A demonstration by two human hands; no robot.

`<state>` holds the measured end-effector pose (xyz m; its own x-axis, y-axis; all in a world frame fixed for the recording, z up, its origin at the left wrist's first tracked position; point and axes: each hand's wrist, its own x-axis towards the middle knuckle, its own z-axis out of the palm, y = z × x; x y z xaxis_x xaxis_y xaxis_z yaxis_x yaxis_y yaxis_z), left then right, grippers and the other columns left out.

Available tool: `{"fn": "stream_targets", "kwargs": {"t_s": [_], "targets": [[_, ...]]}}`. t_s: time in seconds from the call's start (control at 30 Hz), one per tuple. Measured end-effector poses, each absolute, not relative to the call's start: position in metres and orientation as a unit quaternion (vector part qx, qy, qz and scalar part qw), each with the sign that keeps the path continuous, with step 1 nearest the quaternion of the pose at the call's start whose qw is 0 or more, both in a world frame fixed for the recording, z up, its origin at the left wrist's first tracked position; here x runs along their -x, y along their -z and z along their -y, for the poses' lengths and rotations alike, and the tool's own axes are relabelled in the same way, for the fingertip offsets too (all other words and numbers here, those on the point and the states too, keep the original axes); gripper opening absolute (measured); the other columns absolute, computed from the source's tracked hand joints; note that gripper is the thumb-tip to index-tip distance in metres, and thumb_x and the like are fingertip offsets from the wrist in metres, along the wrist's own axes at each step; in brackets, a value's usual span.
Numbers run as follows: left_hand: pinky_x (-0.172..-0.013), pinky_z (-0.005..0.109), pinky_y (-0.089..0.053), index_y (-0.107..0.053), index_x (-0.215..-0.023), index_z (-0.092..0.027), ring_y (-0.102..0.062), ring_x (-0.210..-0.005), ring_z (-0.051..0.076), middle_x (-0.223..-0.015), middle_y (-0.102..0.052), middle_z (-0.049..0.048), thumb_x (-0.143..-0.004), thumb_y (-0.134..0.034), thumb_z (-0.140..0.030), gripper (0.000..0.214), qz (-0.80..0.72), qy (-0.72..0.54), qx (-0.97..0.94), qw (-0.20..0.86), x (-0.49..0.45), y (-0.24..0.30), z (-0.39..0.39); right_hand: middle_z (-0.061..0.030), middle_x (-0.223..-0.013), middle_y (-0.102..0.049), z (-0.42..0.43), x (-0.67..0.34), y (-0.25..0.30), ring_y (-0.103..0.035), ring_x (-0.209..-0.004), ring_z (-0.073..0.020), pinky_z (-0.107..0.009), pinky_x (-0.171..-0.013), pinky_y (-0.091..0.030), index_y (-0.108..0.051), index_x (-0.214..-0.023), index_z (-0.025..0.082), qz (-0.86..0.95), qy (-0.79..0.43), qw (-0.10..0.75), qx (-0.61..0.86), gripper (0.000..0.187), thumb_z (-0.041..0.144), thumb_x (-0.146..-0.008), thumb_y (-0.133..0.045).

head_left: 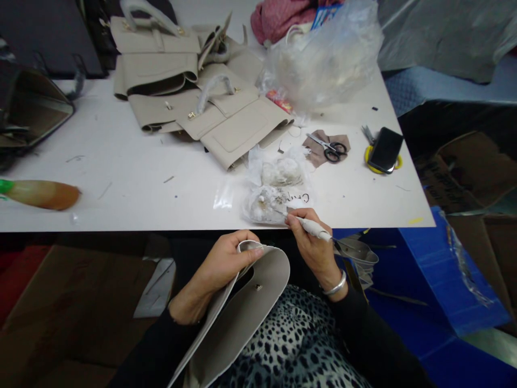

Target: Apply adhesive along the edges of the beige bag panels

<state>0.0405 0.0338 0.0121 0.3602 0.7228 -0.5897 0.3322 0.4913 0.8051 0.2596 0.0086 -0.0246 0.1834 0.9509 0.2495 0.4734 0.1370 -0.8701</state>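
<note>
Beige handbag piece (252, 315) over lap, pinched by left hand (226, 261); right hand (317, 253) grips white-handled tool (313, 227), tip at clear plastic bag (262, 207) on white surface (194, 199); black-handled scissors (333, 153) beyond, near beige handbags (238, 121).

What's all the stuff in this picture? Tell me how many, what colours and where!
Bag piece: one, beige, in the left hand
Small packets: about two, clear, table's near edge
Pointed tool: one, white-handled, in the right hand
Handbags: at least three, beige, far side
Bottle: one, orange, left
Black scissors: one pair, black-handled, right
Scrap: one, brown, under them
Phone: one, black, far right
Yellow scissors: one pair, yellow-handled, under phone
Big plastic bag: one, clear, far side
Cloth: one, reddish, behind it
Table: one, white, across the middle
Cardboard: several pieces, brown, both sides
Bracelet: one, silver, right wrist
Spotted clothing: one, black and grey, lap
Hands: two, bare, centre
</note>
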Motion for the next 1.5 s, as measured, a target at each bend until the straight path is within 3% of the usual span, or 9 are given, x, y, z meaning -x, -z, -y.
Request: {"fn": "stream_targets", "kwargs": {"t_s": [0.4,0.5,0.63,0.77,1.5], "targets": [[-0.056,0.025,-0.040,-0.074,-0.085,-0.017,-0.054,-0.058,0.014,-0.066,-0.066,-0.0011,-0.076,-0.080,-0.041,0.026,-0.573,-0.162,-0.485,0.641,-0.039,-0.019,-0.031,-0.0050,-0.097,-0.076,-0.011,-0.257,0.022,-0.072,-0.087,-0.0213,-0.034,-0.083,-0.057,-0.071,-0.104,0.023,0.635,-0.188,0.445,0.603,0.017,0.038,-0.107,-0.063],[-0.057,0.025,-0.039,-0.075,-0.084,-0.017,-0.053,-0.058,0.014,-0.066,-0.065,-0.0010,-0.076,-0.080,-0.040,0.025,-0.576,-0.166,-0.495,0.628,-0.038,-0.018,-0.030,-0.0060,-0.100,-0.075,-0.005,-0.257,0.021,-0.072,-0.093,-0.0235,-0.039,-0.089,-0.058,-0.071,-0.105,0.024,0.607,-0.194,0.486,0.598,0.016,0.039,-0.106,-0.065],[-0.058,0.026,-0.039,-0.075,-0.084,-0.017,-0.052,-0.058,0.014,-0.066,-0.065,-0.0012,-0.077,-0.079,-0.039,0.023,-0.575,-0.165,-0.514,0.615,-0.038,-0.015,-0.029,-0.0024,-0.087,-0.071,0.004,-0.250,0.016,-0.070,-0.078,-0.0188,-0.033,-0.072,-0.059,-0.068,-0.101,0.024,0.502,-0.348,0.558,0.561,0.021,0.043,-0.107,-0.061],[-0.062,0.026,-0.040,-0.076,-0.082,-0.017,-0.055,-0.064,0.015,-0.070,-0.067,-0.0005,-0.077,-0.079,-0.037,0.022,-0.565,-0.164,-0.539,0.602,-0.039,-0.012,-0.029,0.0002,-0.073,-0.068,0.007,-0.241,0.015,-0.065,-0.064,-0.0148,-0.026,-0.059,-0.055,-0.067,-0.094,0.021,0.432,-0.515,0.538,0.508,0.031,0.049,-0.106,-0.061],[-0.065,0.027,-0.040,-0.073,-0.074,-0.017,-0.056,-0.066,0.016,-0.070,-0.068,0.0012,-0.075,-0.075,-0.032,0.016,-0.525,-0.172,-0.563,0.614,-0.040,-0.013,-0.021,0.0013,-0.073,-0.063,-0.005,-0.255,0.012,-0.062,-0.066,-0.0148,-0.027,-0.064,-0.050,-0.066,-0.091,0.020,0.545,-0.558,0.421,0.462,0.035,0.051,-0.107,-0.059]]}}
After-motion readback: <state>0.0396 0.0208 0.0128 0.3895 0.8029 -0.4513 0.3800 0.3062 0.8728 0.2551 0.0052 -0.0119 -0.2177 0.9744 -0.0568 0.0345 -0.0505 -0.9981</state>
